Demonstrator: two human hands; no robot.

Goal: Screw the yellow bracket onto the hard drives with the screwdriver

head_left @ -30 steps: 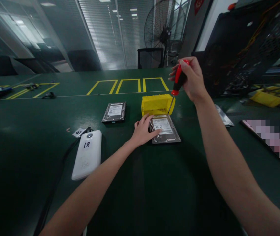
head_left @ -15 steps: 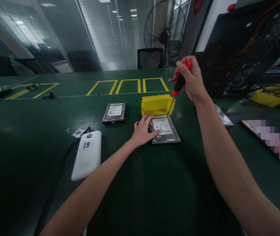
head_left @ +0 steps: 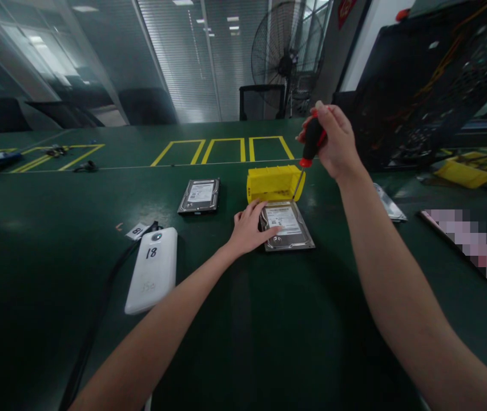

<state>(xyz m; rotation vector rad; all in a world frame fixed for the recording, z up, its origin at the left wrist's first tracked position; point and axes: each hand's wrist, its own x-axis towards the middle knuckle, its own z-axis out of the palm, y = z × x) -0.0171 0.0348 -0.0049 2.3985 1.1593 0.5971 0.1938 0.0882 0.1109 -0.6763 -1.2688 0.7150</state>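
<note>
Hard drive (head_left: 300, 240): lies flat on the green table (head_left: 243, 337), label side up, taken here as the clock's centre.
Cable (head_left: 103, 305): black, on the table at 8 o'clock, running from the white device towards the near edge.
White device (head_left: 151, 274): flat at 8 o'clock, marked "18", with a paper tag (head_left: 137, 231) just beyond it.
Second drive (head_left: 201, 193): flat at 10 o'clock, well apart from the first, its white label up.
Left hand (head_left: 249, 229): comes in from 8 o'clock, partly open, fingers at the 9-to-11 o'clock edge, thumb resting across the label.
Yellow bin (head_left: 271, 181): at 12 o'clock, right beside the drive's far edge; whether they touch, I cannot tell.
Screwdriver (head_left: 312, 140): red and black, tilted, its tip down at the drive's far-right corner, about 1 o'clock; the exact contact is too small to tell.
Right hand (head_left: 334, 140): raised at 1 o'clock, closed round the screwdriver's handle, thumb near the top.
Silver packet (head_left: 389, 204): at 3 o'clock, partly behind the right forearm.
Pixelated pink item (head_left: 468, 237): flat at 3 o'clock, farther out.
Yellow tray (head_left: 472, 170): farther off, between 2 and 3 o'clock.
</note>
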